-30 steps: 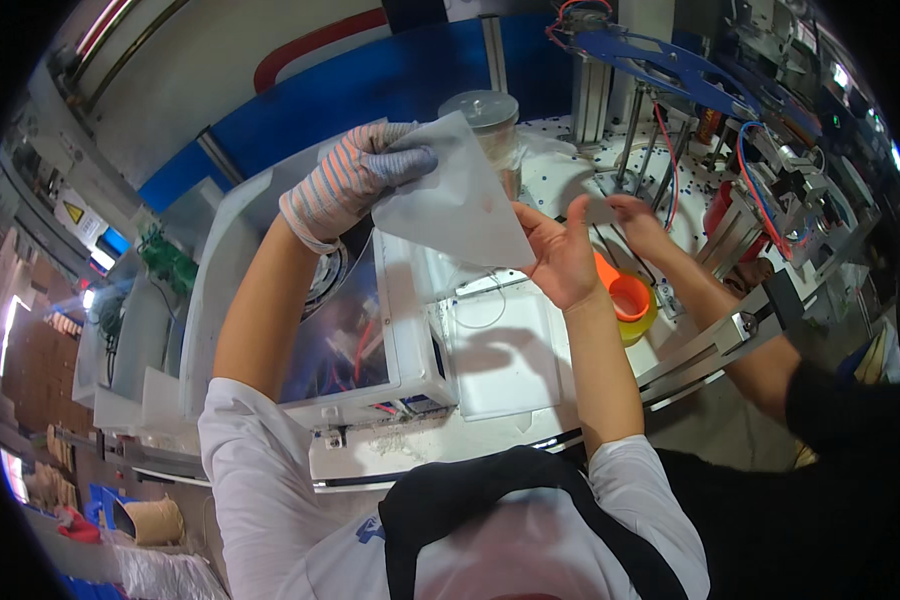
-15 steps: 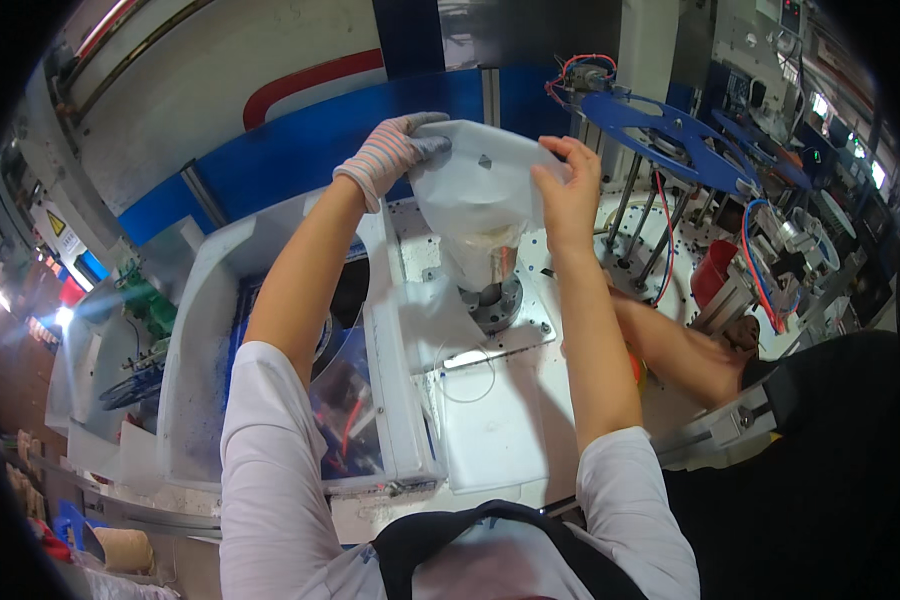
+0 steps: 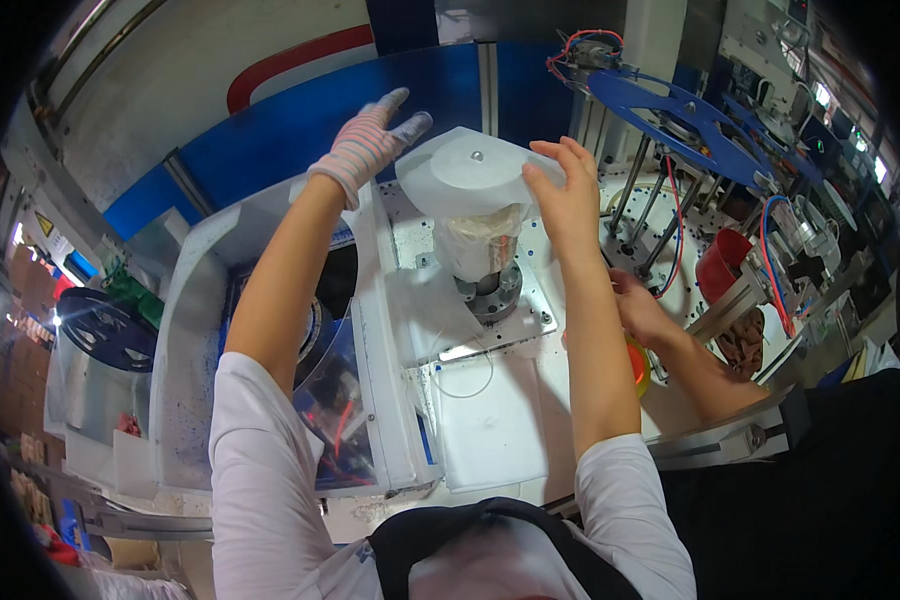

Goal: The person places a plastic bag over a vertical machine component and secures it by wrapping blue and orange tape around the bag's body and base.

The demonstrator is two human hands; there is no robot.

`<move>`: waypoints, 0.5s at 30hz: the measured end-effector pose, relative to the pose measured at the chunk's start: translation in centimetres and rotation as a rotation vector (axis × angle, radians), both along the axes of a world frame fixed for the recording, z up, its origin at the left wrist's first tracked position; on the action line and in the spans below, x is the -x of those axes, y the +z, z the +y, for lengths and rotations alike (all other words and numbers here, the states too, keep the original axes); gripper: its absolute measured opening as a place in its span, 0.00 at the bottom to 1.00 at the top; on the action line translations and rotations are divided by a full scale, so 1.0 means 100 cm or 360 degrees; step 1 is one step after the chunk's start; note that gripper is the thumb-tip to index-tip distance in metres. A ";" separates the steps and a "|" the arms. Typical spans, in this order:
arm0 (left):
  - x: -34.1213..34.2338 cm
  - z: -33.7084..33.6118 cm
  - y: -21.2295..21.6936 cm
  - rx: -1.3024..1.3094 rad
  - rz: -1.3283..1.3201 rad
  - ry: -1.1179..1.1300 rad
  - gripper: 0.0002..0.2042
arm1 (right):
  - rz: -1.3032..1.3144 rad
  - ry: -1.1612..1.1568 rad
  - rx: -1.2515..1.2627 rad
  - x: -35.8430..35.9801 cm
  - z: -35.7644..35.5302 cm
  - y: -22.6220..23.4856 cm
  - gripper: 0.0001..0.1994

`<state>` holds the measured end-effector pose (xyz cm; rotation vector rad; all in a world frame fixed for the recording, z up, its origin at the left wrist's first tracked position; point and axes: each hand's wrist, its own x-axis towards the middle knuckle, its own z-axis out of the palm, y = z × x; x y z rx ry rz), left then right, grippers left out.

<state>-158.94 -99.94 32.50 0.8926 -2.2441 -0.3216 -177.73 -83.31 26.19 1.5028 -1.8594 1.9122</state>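
A translucent white plastic sheet [image 3: 435, 172] lies on top of a post wrapped in clear film [image 3: 470, 245], with a small shiny knob [image 3: 477, 156] at its middle. The post stands on a round metal base [image 3: 495, 298]. My left hand [image 3: 370, 142], in a striped glove with grey fingertips, is off the sheet's left side, fingers apart and holding nothing. Bare, my right hand [image 3: 567, 197] keeps its thumb and fingers at the sheet's right edge, the edge between them. The fingers' far side is partly hidden.
Left of the post stands a white-walled bin [image 3: 195, 330]. A flat white sheet [image 3: 490, 425] lies nearer me. At right, a co-worker's hand [image 3: 642, 308] is close to a round orange-and-yellow thing [image 3: 637, 365]. Beyond are a blue slotted disc [image 3: 660, 120] and a red cup [image 3: 720, 262].
My left hand has let go of the sheet and moved left and up. The sheet has settled lower and flatter on the post. The co-worker's hand shows more.
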 end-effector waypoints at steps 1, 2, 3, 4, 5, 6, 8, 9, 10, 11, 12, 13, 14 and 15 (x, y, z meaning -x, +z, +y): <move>0.001 0.002 0.003 0.0405 -0.0117 0.0074 0.28 | 0.0054 -0.0050 -0.0030 -0.001 0.001 0.001 0.17; 0.003 0.006 0.001 0.0203 0.0127 -0.0381 0.22 | 0.0107 -0.0103 -0.0060 -0.003 0.003 0.003 0.18; 0.009 0.014 0.002 0.0346 -0.0055 -0.0545 0.21 | 0.0147 -0.0174 0.0005 -0.004 0.005 0.004 0.19; 0.017 0.022 0.002 0.0492 -0.0237 -0.0712 0.19 | 0.0188 -0.0249 0.0071 -0.005 0.008 0.004 0.19; 0.023 0.029 0.003 0.0639 -0.0418 -0.0884 0.18 | 0.0229 -0.0329 0.0136 -0.005 0.013 0.005 0.20; 0.025 0.036 -0.004 0.0789 -0.0763 -0.0937 0.19 | 0.0217 -0.0317 0.0217 -0.008 0.024 0.002 0.20; 0.035 0.038 -0.001 0.0550 -0.1085 -0.0694 0.19 | 0.0054 -0.0149 0.0405 -0.018 0.050 -0.009 0.18; 0.031 0.039 0.000 0.0781 -0.0925 -0.0659 0.20 | -0.0046 -0.0071 0.0489 -0.028 0.065 -0.019 0.18; 0.027 0.040 0.003 0.1022 -0.0752 -0.0599 0.20 | 0.0073 -0.0090 0.0526 -0.036 0.076 -0.040 0.15; 0.024 0.037 0.000 0.1238 -0.0577 -0.0519 0.20 | 0.0098 0.0009 0.0424 -0.048 0.092 -0.066 0.14; 0.019 0.030 -0.003 0.1231 -0.0345 -0.0591 0.20 | -0.0012 0.0129 0.0215 -0.065 0.109 -0.088 0.14; 0.022 0.036 0.000 0.1099 -0.0504 -0.0570 0.21 | 0.0194 0.0149 -0.0063 -0.068 0.128 -0.109 0.14; 0.010 0.036 0.004 0.1044 -0.0519 -0.0646 0.22 | 0.0257 0.0131 -0.0164 -0.068 0.137 -0.130 0.14; 0.008 0.080 0.019 0.1585 -0.0599 -0.0543 0.12 | 0.0302 0.0100 -0.0277 -0.063 0.149 -0.153 0.14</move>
